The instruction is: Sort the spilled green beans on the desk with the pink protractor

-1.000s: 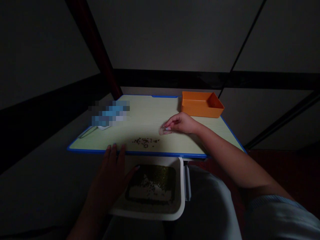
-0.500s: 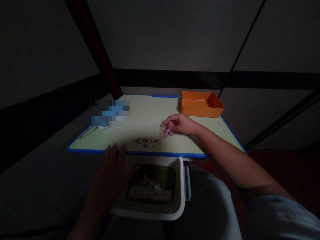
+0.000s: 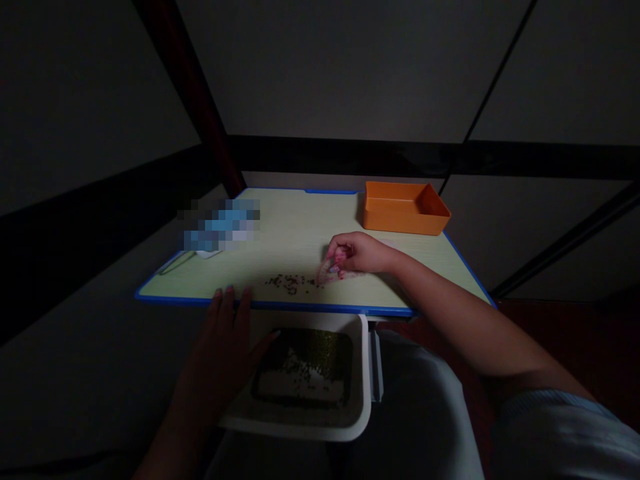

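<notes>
My right hand (image 3: 357,252) is closed on a pink see-through protractor (image 3: 327,272), low over the table. Part of the protractor is hidden by my fingers. Just left of its edge, a scatter of small dark beans (image 3: 291,283) lies near the table's front. My left hand (image 3: 225,333) is in shadow, fingers stretched out with their tips at the table's blue edge. Its thumb reaches over the white bin (image 3: 364,373) below the tabletop. Inside the bin are many small green beans (image 3: 320,347), heaped at the far side and sparser nearer me.
An orange open box (image 3: 405,220) stands at the table's back right corner. On the left sits a blurred-out blue and white thing (image 3: 223,225) with a cable. The pale tabletop (image 3: 300,227) has a blue rim. A dark wall stands behind it.
My right hand has shifted slightly down and turned the protractor, so its edge now sits closer to the scattered beans. My left hand stays in place.
</notes>
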A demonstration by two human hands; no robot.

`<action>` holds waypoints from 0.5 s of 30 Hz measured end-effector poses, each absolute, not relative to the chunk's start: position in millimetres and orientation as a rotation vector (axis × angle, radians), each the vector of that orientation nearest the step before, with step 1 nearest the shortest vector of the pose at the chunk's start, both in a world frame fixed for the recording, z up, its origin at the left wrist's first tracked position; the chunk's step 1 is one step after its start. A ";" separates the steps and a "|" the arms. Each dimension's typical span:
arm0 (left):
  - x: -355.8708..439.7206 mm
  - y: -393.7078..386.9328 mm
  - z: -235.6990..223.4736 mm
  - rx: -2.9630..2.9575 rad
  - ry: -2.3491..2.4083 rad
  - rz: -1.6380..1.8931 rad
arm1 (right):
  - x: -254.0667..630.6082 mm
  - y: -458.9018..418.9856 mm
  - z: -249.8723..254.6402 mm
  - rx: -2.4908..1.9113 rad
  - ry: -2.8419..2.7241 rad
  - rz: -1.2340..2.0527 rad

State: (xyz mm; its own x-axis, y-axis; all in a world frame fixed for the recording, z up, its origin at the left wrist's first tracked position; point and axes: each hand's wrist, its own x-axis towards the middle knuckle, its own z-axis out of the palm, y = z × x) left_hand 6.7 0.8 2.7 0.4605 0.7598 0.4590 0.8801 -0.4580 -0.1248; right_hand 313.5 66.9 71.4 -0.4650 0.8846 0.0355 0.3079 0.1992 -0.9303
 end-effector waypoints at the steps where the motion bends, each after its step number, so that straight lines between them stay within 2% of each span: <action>1: 7.0 0.9 3.3 -2.371 -1.395 -0.482 | 313.3 66.6 72.1 -1.113 -1.904 1.248; 11: 5.1 2.1 0.8 -2.357 -1.373 -0.478 | 314.2 63.9 78.0 -1.199 -2.192 1.046; 15: 6.1 1.3 2.1 -2.358 -1.381 -0.475 | 313.6 62.8 76.4 -1.206 -2.226 1.102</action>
State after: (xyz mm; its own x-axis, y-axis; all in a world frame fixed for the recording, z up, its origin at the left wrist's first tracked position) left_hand 6.1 1.3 2.1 0.4643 0.7565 0.4606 0.8797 -0.4542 -0.1408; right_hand 313.6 62.8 76.4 -0.5607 0.8272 -0.0367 0.5306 0.3250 -0.7828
